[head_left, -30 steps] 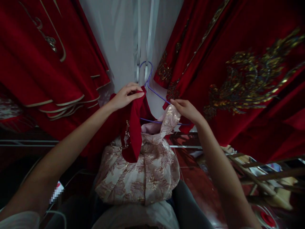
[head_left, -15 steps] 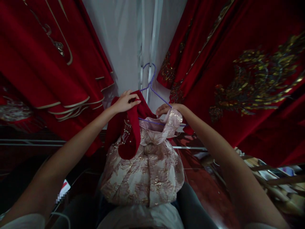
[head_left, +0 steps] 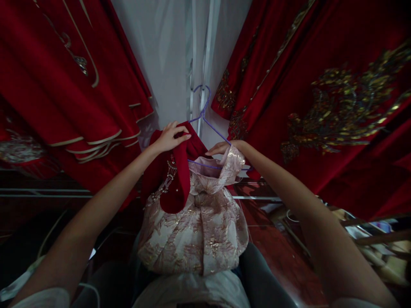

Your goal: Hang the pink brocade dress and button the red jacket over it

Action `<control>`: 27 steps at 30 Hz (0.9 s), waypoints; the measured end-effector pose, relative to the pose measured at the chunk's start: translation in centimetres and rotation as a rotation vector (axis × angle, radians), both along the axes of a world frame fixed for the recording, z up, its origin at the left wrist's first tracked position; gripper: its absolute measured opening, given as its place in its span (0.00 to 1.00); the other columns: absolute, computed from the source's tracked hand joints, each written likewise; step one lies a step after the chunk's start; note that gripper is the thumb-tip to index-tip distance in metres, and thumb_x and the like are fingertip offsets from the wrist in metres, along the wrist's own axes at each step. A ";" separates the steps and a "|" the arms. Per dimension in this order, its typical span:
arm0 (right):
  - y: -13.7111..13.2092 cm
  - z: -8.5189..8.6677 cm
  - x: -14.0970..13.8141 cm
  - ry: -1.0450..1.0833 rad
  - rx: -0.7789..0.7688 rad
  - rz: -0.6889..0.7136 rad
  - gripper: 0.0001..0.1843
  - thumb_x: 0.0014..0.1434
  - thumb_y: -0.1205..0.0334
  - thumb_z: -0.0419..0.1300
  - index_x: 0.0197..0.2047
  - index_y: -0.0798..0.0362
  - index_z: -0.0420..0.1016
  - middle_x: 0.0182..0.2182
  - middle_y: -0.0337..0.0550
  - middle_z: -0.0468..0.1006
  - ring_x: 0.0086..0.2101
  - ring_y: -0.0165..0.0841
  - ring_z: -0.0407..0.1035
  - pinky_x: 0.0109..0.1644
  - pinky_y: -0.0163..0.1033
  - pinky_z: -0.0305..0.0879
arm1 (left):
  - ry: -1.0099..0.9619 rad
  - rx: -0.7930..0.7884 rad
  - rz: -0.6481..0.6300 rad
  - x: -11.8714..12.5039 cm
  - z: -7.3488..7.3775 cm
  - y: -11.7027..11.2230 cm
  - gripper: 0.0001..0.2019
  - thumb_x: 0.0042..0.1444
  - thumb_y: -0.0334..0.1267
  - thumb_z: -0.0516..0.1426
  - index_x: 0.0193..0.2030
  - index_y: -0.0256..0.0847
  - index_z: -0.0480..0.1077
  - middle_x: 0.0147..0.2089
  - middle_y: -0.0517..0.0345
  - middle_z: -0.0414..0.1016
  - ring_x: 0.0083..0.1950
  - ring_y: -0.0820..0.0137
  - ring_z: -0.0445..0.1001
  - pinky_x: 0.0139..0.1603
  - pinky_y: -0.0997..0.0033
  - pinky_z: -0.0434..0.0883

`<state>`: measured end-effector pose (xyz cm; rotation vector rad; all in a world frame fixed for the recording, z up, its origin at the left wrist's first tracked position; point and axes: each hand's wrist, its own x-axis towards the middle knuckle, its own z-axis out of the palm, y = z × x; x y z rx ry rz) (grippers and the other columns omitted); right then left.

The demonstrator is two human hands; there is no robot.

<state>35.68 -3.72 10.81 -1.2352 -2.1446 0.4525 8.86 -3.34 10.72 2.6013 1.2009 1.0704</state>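
A pale pink and gold brocade dress point(head_left: 205, 231) hangs in front of me on a purple wire hanger point(head_left: 202, 114). Over its left side lies a red jacket point(head_left: 175, 201) with beaded trim. My left hand point(head_left: 170, 136) is closed on the jacket's shoulder, fingers over the top and thumb in front. Behind the dress's right shoulder strap, my right hand point(head_left: 221, 147) reaches left, its fingertips closed on the edge of the red cloth. Part of that hand is hidden by the strap and hanger.
Red embroidered garments hang at the left point(head_left: 73, 107) and at the right point(head_left: 289, 85). Between them runs a white metal upright point(head_left: 207, 42) before a pale wall. A wooden rack point(head_left: 379, 239) with assorted items stands at the lower right, above a reddish tiled floor point(head_left: 276, 256).
My right hand's fingers have straightened and slid slightly left along the red cloth. My left hand has barely moved, and the dress and jacket hang nearly as before.
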 end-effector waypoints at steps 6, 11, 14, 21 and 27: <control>1.0 -1.8 1.0 -0.089 -0.117 -0.104 0.17 0.34 0.58 0.72 0.24 0.51 0.69 0.16 0.32 0.67 0.18 0.28 0.62 0.24 0.36 0.61 | -0.045 0.116 0.205 1.5 -0.9 -1.2 0.15 0.57 0.51 0.54 0.37 0.42 0.72 0.40 0.53 0.65 0.50 0.56 0.65 0.54 0.54 0.61; 0.6 0.4 2.8 -0.015 0.161 -0.454 0.15 0.41 0.62 0.66 0.33 0.50 0.67 0.23 0.39 0.71 0.26 0.34 0.65 0.34 0.40 0.63 | -0.082 0.148 0.292 2.5 -1.5 -1.3 0.14 0.59 0.49 0.52 0.37 0.42 0.71 0.42 0.50 0.66 0.53 0.54 0.64 0.56 0.51 0.59; -1.0 1.9 4.5 -0.053 0.264 -0.635 0.11 0.43 0.64 0.63 0.32 0.50 0.68 0.27 0.43 0.74 0.28 0.36 0.66 0.36 0.41 0.62 | -0.085 0.158 0.291 2.6 -1.5 -1.0 0.14 0.59 0.49 0.52 0.37 0.41 0.71 0.43 0.49 0.67 0.53 0.54 0.65 0.56 0.50 0.59; -7.6 4.5 7.8 -0.392 0.232 -0.832 0.11 0.47 0.65 0.59 0.37 0.51 0.72 0.28 0.46 0.75 0.31 0.39 0.69 0.35 0.38 0.59 | -0.071 0.164 0.329 3.1 -1.7 -1.7 0.12 0.59 0.46 0.53 0.39 0.41 0.72 0.44 0.48 0.68 0.53 0.54 0.65 0.54 0.51 0.60; -11.9 6.6 6.2 -0.497 0.186 -0.771 0.13 0.48 0.55 0.63 0.36 0.51 0.73 0.25 0.44 0.74 0.28 0.37 0.68 0.30 0.36 0.54 | -0.084 0.204 0.379 3.4 -2.1 -2.3 0.11 0.60 0.45 0.52 0.39 0.42 0.72 0.45 0.47 0.68 0.54 0.53 0.65 0.54 0.52 0.60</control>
